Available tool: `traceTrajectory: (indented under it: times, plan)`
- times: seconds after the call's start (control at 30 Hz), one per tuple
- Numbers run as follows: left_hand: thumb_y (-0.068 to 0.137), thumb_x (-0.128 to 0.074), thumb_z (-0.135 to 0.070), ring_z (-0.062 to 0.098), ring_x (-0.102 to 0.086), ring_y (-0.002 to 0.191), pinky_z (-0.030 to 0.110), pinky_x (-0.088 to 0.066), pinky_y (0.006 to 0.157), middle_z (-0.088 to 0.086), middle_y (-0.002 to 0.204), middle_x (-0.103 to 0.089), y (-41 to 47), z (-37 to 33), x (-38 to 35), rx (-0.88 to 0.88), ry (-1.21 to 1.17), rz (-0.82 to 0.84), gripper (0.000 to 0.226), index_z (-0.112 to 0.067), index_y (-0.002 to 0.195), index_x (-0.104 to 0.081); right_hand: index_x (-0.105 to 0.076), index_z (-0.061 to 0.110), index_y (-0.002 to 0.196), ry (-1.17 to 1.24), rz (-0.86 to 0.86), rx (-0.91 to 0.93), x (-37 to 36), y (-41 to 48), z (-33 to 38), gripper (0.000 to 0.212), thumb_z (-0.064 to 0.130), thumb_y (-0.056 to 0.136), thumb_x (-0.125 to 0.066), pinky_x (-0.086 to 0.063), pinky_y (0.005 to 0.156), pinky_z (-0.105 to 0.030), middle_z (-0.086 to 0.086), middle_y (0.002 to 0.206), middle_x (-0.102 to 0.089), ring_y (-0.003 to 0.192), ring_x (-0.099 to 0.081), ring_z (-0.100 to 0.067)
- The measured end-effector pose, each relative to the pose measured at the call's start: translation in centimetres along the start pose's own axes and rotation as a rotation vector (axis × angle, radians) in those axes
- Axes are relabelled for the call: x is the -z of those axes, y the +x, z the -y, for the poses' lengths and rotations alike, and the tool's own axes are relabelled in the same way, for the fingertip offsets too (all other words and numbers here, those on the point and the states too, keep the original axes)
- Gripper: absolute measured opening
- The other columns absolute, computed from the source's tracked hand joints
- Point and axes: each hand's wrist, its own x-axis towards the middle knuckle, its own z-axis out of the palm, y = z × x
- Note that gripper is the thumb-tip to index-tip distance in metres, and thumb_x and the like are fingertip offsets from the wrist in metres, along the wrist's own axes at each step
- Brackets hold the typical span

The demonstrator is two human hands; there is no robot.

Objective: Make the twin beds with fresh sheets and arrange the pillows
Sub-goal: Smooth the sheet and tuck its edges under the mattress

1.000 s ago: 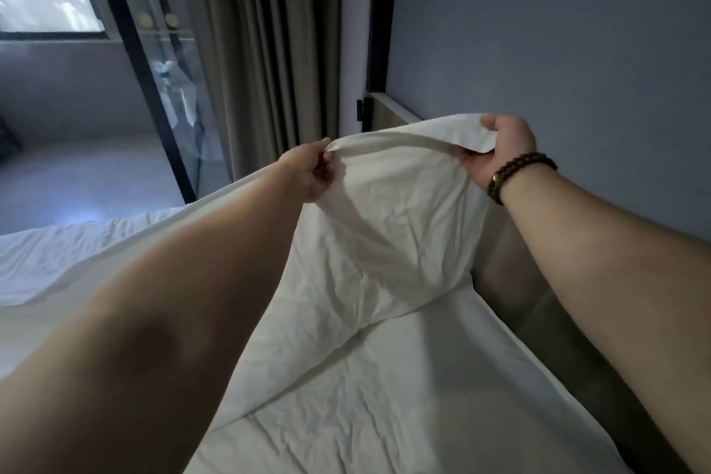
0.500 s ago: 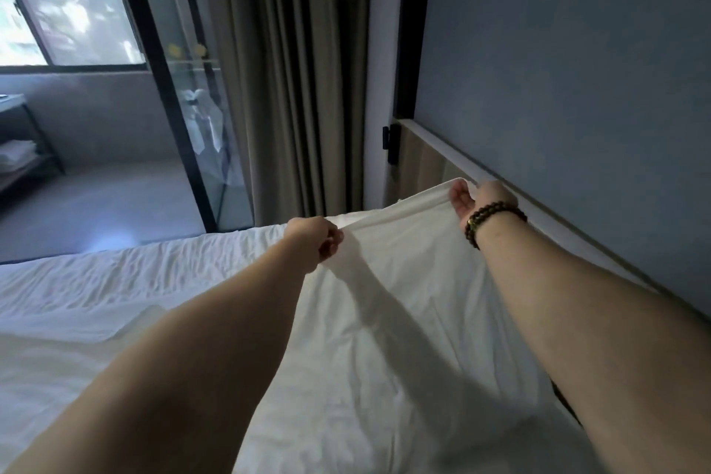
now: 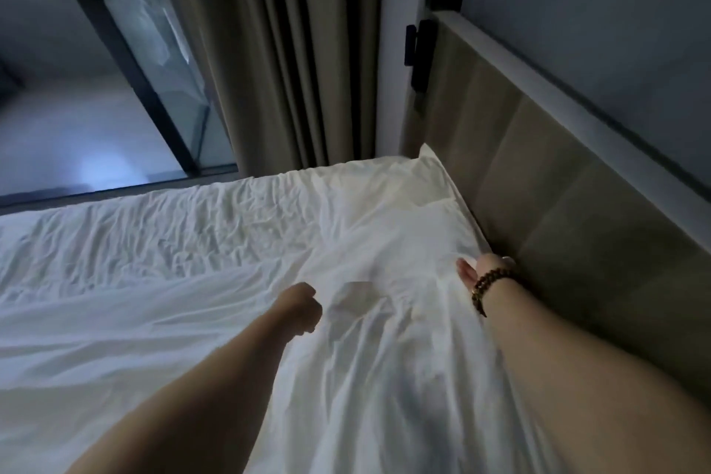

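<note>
A white sheet point(image 3: 384, 377) lies spread and creased over the bed point(image 3: 154, 242), which fills the lower half of the head view. My left hand point(image 3: 302, 306) is a closed fist low on the sheet near the middle, pinching a fold of it. My right hand point(image 3: 483, 269), with a dark bead bracelet on its wrist, grips the sheet's edge where the mattress meets the headboard point(image 3: 538, 204); its fingers are hidden behind the cloth. The sheet's far corner point(image 3: 429, 165) sticks up against the headboard.
A wooden headboard runs along the right under a blue-grey wall point(image 3: 596, 11). Beige curtains point(image 3: 277, 50) hang beyond the bed's far side, next to a black-framed glass door point(image 3: 154, 50). A black fitting point(image 3: 417, 50) sits on the headboard's end.
Both hands have come down from chest height with the sheet. It was held up in the air a second ago and now lies flat on the mattress; my right hand has dropped to the headboard edge.
</note>
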Motion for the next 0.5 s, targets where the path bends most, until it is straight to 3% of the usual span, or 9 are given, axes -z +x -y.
traceTrajectory:
  times: [0.07,0.13,0.2,0.23,0.27,0.3,0.37,0.4,0.5]
  plan:
    - [0.088,-0.044,-0.003,0.031,-0.062,0.120,0.032,-0.054,0.087,0.015,0.135,-0.060,3.1,2.1,-0.5,-0.015,0.200,-0.028,0.057,-0.016,0.144,-0.047,-0.052,0.003,0.113,-0.187,-0.069,0.000,0.6,4.2,-1.7,0.025,0.009,0.106,-0.028,-0.054,0.073,-0.030,-0.022,0.135,-0.057,0.104,-0.063,-0.031]
    - [0.091,-0.047,-0.011,0.028,-0.063,0.119,0.030,-0.055,0.089,0.013,0.135,-0.058,5.8,3.9,-1.3,-0.013,0.354,-0.008,0.056,-0.015,0.146,-0.043,-0.061,-0.004,0.114,-0.386,-0.065,0.004,1.2,7.7,-3.2,0.028,0.015,0.102,-0.045,-0.056,0.074,-0.031,-0.014,0.101,-0.071,0.087,-0.068,-0.025]
    - [0.089,-0.053,-0.023,0.025,-0.074,0.087,0.027,-0.056,0.054,0.013,0.110,-0.066,8.7,6.1,-2.7,0.035,0.394,0.033,0.051,-0.012,0.138,-0.046,-0.071,0.001,0.102,-0.642,-0.106,0.112,1.7,10.2,-4.3,0.032,0.029,0.093,-0.059,-0.060,0.077,-0.039,-0.007,0.074,-0.072,0.070,-0.070,-0.022]
    - [0.086,-0.056,-0.026,0.025,-0.074,0.077,0.026,-0.052,0.045,0.013,0.107,-0.065,10.1,7.3,-3.3,0.062,0.388,0.046,0.053,-0.012,0.136,-0.045,-0.073,0.007,0.089,-0.805,-0.118,0.183,1.7,10.9,-4.9,0.030,0.035,0.087,-0.063,-0.060,0.078,-0.041,-0.006,0.068,-0.072,0.068,-0.070,-0.024]
    - [0.084,-0.060,-0.029,0.027,-0.073,0.081,0.029,-0.055,0.050,0.014,0.116,-0.063,11.4,8.6,-4.4,0.084,0.396,0.054,0.058,-0.014,0.138,-0.044,-0.072,0.011,0.079,-0.936,-0.123,0.251,1.9,11.8,-5.7,0.030,0.039,0.084,-0.064,-0.059,0.077,-0.040,-0.005,0.067,-0.072,0.070,-0.070,-0.026]
    - [0.083,-0.063,-0.031,0.031,-0.069,0.097,0.035,-0.060,0.066,0.015,0.128,-0.058,12.8,10.1,-5.8,0.088,0.409,0.038,0.065,-0.016,0.142,-0.040,-0.071,0.011,0.075,-1.032,-0.107,0.295,1.9,12.4,-6.6,0.033,0.041,0.085,-0.063,-0.057,0.077,-0.037,-0.007,0.071,-0.073,0.075,-0.070,-0.028]
    - [0.082,-0.065,-0.032,0.039,-0.055,0.124,0.045,-0.049,0.100,0.019,0.141,-0.048,14.3,11.8,-7.9,0.071,0.471,-0.004,0.078,-0.015,0.149,-0.030,-0.074,0.011,0.088,-1.142,-0.096,0.351,2.3,14.2,-8.7,0.039,0.045,0.092,-0.055,-0.049,0.078,-0.032,-0.010,0.093,-0.074,0.094,-0.067,-0.031]
    - [0.083,-0.065,-0.031,0.041,-0.052,0.127,0.046,-0.045,0.105,0.021,0.141,-0.047,14.8,12.4,-8.7,0.073,0.490,-0.027,0.080,-0.013,0.150,-0.026,-0.074,0.012,0.098,-1.168,-0.124,0.349,2.4,15.0,-9.4,0.044,0.048,0.095,-0.050,-0.046,0.082,-0.031,-0.012,0.105,-0.072,0.102,-0.065,-0.033]
    - [0.087,-0.063,-0.031,0.044,-0.058,0.118,0.044,-0.047,0.096,0.023,0.131,-0.056,15.4,12.6,-9.4,0.055,0.453,-0.075,0.069,-0.016,0.147,-0.032,-0.070,0.011,0.115,-1.160,-0.262,0.272,2.4,16.6,-9.9,0.069,0.066,0.095,-0.034,-0.047,0.098,-0.037,-0.015,0.121,-0.067,0.114,-0.062,-0.034]
